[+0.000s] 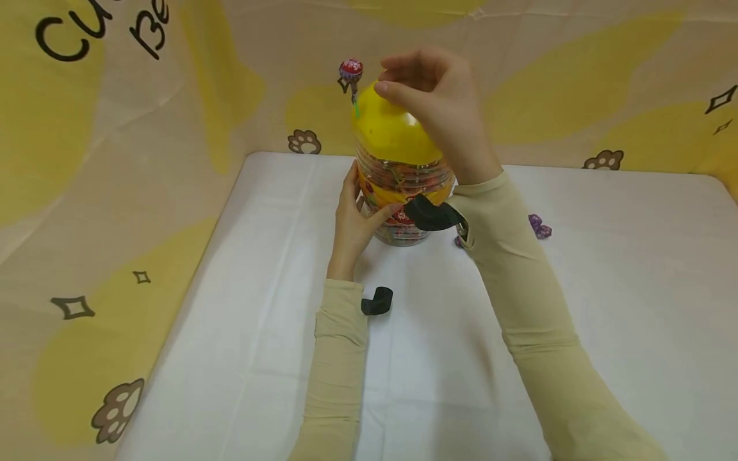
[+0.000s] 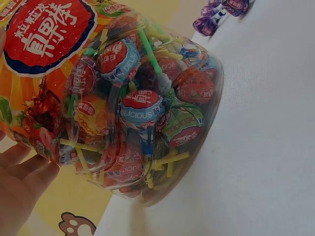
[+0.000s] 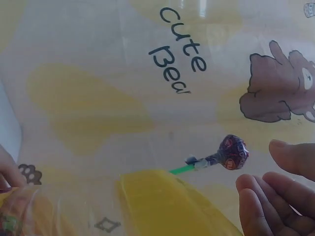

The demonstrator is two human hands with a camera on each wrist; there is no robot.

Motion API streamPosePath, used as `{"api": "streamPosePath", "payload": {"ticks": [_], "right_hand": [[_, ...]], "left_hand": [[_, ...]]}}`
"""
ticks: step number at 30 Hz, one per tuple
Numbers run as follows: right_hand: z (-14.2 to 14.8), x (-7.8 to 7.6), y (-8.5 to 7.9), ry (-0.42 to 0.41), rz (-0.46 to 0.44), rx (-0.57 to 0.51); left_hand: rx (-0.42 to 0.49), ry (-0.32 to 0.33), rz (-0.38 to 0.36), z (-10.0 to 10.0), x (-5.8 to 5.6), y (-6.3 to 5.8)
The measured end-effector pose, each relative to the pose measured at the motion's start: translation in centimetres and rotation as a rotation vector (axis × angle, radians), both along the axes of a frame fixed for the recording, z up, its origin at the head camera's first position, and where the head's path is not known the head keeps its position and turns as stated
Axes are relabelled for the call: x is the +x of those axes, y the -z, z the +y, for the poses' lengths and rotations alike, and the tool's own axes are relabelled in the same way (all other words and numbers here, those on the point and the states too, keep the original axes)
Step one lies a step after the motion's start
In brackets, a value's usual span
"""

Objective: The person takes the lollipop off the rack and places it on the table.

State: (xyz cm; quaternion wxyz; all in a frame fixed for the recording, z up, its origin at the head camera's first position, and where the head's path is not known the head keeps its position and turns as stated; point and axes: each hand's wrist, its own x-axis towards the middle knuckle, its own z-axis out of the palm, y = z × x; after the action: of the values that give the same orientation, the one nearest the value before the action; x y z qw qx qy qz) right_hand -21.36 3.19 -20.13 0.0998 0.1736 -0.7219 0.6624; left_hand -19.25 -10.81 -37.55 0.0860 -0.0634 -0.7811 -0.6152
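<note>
A clear ribbed plastic jar point(image 1: 403, 171) with a domed yellow lid point(image 1: 398, 142) stands on the white table. Wrapped lollipops point(image 2: 142, 108) fill it, seen through its wall in the left wrist view. My left hand point(image 1: 356, 224) holds the jar's side, thumb across the front label and fingers round the left. One lollipop point(image 1: 350, 69) in a red and purple wrapper sticks up at the lid's left edge on a green stick point(image 3: 182, 169). My right hand point(image 1: 441, 109) hovers at the top of the lid, fingers loosely bent and nothing between them and the thumb.
To the right of the jar, purple-wrapped lollipops point(image 1: 540, 227) lie on the white tablecloth point(image 1: 611, 307), one of them partly behind the right sleeve. A yellow and cream printed cloth point(image 1: 576, 83) rises behind the table and along its left side.
</note>
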Motion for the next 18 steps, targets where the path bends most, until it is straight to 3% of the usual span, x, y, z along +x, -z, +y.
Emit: {"api": "streamPosePath", "payload": {"ticks": [7,18], "right_hand": [[-1.4,-1.0,-0.3,0.041,0.040,0.143],[-2.5,-1.5,-0.6,0.065,0.065,0.231]], "left_hand": [[-0.013,-0.002,0.011,0.1,0.0,-0.1],[-0.019,0.000,0.034,0.1,0.0,-0.1]]}}
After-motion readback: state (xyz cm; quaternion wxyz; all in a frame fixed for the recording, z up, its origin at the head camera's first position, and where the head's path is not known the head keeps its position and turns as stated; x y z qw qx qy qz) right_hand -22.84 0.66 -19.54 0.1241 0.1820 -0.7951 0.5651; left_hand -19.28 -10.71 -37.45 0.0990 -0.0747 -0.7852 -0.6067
